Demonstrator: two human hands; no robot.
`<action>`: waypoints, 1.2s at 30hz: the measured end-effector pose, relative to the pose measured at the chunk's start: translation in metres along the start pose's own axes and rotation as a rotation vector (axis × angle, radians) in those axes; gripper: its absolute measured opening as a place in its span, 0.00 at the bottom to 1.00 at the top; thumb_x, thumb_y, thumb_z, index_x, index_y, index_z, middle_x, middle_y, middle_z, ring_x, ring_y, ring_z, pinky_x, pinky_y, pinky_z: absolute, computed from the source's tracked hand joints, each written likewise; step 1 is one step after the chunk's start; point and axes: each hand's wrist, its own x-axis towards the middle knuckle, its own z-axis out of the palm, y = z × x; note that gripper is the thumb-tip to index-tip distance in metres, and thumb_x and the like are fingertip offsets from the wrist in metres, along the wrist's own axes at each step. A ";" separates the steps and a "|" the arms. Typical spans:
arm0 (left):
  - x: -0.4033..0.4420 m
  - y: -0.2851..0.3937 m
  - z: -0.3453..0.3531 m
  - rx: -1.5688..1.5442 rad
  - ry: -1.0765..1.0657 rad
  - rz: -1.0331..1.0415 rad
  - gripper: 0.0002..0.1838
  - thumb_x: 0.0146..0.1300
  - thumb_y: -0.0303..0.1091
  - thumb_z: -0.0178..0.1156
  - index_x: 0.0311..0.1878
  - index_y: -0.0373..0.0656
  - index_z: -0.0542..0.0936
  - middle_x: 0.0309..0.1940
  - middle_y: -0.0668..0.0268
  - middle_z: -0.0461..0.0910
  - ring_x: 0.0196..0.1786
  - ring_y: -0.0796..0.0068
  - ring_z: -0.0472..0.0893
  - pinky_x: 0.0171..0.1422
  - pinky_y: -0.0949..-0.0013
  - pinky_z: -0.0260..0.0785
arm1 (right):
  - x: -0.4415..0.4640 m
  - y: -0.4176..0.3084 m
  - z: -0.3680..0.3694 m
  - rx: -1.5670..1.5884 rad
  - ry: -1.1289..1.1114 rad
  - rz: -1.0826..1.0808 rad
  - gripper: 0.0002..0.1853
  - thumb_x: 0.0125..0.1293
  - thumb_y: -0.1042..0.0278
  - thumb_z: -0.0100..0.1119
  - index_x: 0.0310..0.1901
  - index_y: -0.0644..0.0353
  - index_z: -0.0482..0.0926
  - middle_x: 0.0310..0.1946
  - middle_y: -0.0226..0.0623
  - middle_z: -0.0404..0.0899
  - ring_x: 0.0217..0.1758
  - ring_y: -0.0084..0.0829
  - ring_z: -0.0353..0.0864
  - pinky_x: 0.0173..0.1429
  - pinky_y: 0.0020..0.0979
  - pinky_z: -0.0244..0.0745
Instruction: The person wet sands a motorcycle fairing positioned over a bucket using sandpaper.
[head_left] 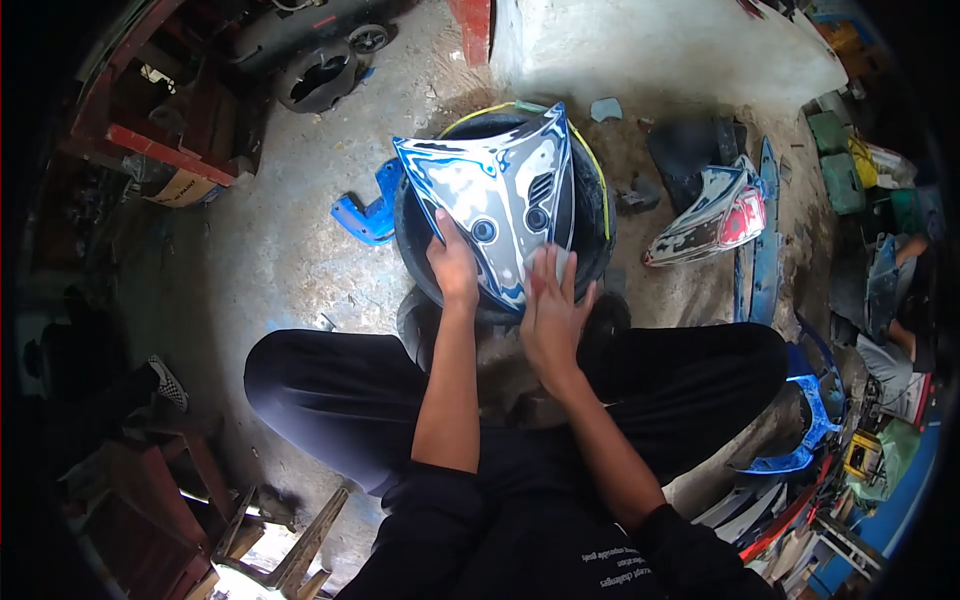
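A motorcycle fairing panel (510, 185), worn to patches of blue, white and grey, lies tilted across the top of a black tub (420, 235). It has two round holes and a slotted vent. My left hand (455, 265) grips its left edge, with the thumb on the upper face and the other fingers hidden beneath. Near the panel's lower right edge, my right hand (557, 315) presses with its fingers stretched out. Under those fingertips is a small greyish sheet (548, 260) that looks like sandpaper, partly covered and slightly blurred.
A yellow hose (597, 165) curves round the tub's rim. Beside the tub sits a blue plastic part (372, 212). Another patchy fairing (710, 215) lies to the right, and a blue frame piece (810, 430) lies near my right knee. Wooden furniture (150, 500) stands at lower left.
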 end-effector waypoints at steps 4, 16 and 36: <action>-0.008 0.013 0.000 0.009 0.006 -0.035 0.38 0.81 0.61 0.47 0.52 0.25 0.82 0.38 0.56 0.85 0.43 0.66 0.79 0.56 0.60 0.71 | -0.047 0.003 0.008 0.020 -0.037 -0.037 0.30 0.79 0.61 0.48 0.80 0.54 0.62 0.83 0.36 0.57 0.88 0.47 0.48 0.82 0.68 0.37; 0.002 -0.001 0.003 0.027 0.043 0.012 0.40 0.79 0.64 0.49 0.56 0.25 0.81 0.48 0.49 0.86 0.51 0.60 0.81 0.63 0.58 0.71 | -0.053 -0.003 -0.003 0.003 -0.058 -0.036 0.29 0.78 0.63 0.49 0.79 0.51 0.65 0.82 0.32 0.60 0.87 0.46 0.52 0.81 0.69 0.39; 0.001 0.001 -0.002 0.030 -0.021 -0.016 0.38 0.80 0.61 0.48 0.60 0.25 0.78 0.51 0.57 0.84 0.53 0.67 0.80 0.61 0.64 0.71 | -0.015 -0.005 -0.001 0.249 -0.055 0.041 0.31 0.81 0.61 0.43 0.81 0.57 0.59 0.84 0.42 0.54 0.87 0.35 0.53 0.77 0.59 0.43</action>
